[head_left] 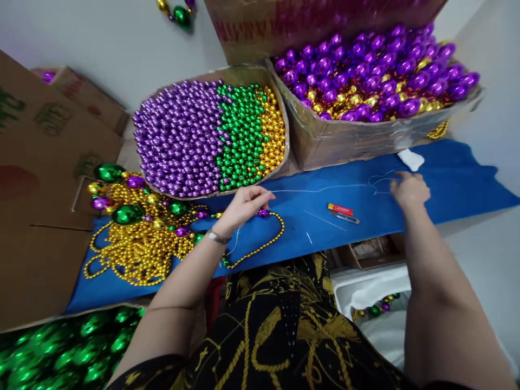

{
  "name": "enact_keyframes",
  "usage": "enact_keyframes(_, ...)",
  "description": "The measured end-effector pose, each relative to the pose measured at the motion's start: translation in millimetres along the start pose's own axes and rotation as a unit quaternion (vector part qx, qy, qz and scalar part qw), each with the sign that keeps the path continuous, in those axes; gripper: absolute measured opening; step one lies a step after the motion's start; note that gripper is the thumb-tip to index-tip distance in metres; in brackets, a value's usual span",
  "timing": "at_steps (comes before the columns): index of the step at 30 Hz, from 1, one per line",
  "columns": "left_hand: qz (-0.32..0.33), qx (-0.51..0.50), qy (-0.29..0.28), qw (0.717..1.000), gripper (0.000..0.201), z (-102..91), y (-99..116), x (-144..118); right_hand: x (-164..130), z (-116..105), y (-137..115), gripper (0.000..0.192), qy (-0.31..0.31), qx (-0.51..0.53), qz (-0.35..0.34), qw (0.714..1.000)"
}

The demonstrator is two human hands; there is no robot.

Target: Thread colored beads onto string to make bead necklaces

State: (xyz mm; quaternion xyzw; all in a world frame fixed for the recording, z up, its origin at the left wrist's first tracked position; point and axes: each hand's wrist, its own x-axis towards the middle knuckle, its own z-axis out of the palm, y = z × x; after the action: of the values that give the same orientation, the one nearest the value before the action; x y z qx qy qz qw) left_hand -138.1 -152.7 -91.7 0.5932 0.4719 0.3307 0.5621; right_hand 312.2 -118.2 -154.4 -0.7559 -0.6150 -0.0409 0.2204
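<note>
My left hand (249, 206) pinches a thin white thread (320, 189) above the blue cloth. The thread stretches across to my right hand (411, 189), whose fingers are closed on it, with loose loops beside them. Below my left hand lies a string of small gold beads (260, 251) with a purple bead (263, 213) near the fingertips. It curves over the cloth toward my left wrist. Between my hands rest thread snips (344, 218) against a small red and yellow item (340, 209). A crumpled white piece (411, 159) sits just beyond my right hand.
Behind the blue cloth (455, 179) stand a box of purple, green and gold beads (211, 135) and a box of larger purple and gold beads (377, 76). Gold bead strands (138, 252) pile up at the left, near a tall cardboard box (40, 179). Green beads (69, 346) fill the lower left.
</note>
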Motion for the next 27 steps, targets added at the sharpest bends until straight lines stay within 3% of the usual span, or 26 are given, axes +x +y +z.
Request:
enact_keyframes(1,0.003,0.018,-0.011,1.000,0.030,10.0,-2.4,3.6,-7.9,-2.1,-21.7,0.038,0.008,0.002,0.017,1.000)
enact_keyframes(3,0.015,0.039,-0.041,0.998,0.031,32.1,-5.5,11.7,-30.0,-5.8,-77.3,0.040,-0.037,0.088,-0.055,0.994)
enact_keyframes(4,0.022,0.043,-0.059,0.997,0.032,42.2,-6.3,15.5,-42.0,-7.1,-106.3,0.042,-0.099,0.162,-0.114,0.975)
enact_keyframes(6,0.034,0.041,-0.090,0.994,0.033,56.2,-7.4,21.1,-62.0,-7.8,-154.0,0.044,-0.261,0.285,-0.199,0.901)
enact_keyframes(7,0.035,0.037,-0.102,0.994,0.033,59.5,-8.5,22.5,-67.6,-7.5,-168.6,0.041,-0.308,0.320,-0.225,0.867)
enact_keyframes(8,0.033,0.035,-0.111,0.993,0.032,60.2,-10.1,22.8,-69.3,-6.6,-175.7,0.038,-0.316,0.335,-0.236,0.855)
enact_keyframes(10,0.019,0.037,-0.120,0.992,0.031,55.9,-16.4,20.4,-60.9,-3.1,-168.7,0.035,-0.270,0.312,-0.243,0.878)
enact_keyframes(13,-0.009,0.063,-0.107,0.992,0.031,44.3,-32.4,13.9,-29.3,7.2,-127.2,0.036,-0.161,0.170,-0.227,0.945)
enact_keyframes(16,-0.023,0.155,-0.071,0.985,0.030,37.4,-49.7,11.0,-1.1,21.4,-89.0,0.036,-0.147,0.072,-0.184,0.969)
enact_keyframes(19,-0.023,0.302,-0.054,0.952,0.031,36.9,-59.7,11.1,6.1,31.0,-75.0,0.034,-0.158,0.031,-0.141,0.977)
enact_keyframes(22,0.004,0.406,-0.032,0.913,0.030,37.3,-63.1,6.5,-9.9,28.0,-79.5,0.031,-0.161,-0.002,-0.116,0.980)
enact_keyframes(24,0.034,0.432,0.016,0.901,0.037,35.5,-64.5,-0.5,-32.0,20.2,-85.7,0.030,-0.183,-0.016,-0.127,0.975)
enact_keyframes(27,0.068,0.410,0.082,0.906,0.034,32.4,-68.3,-13.2,-73.4,10.0,-91.4,0.026,-0.283,-0.042,-0.167,0.944)
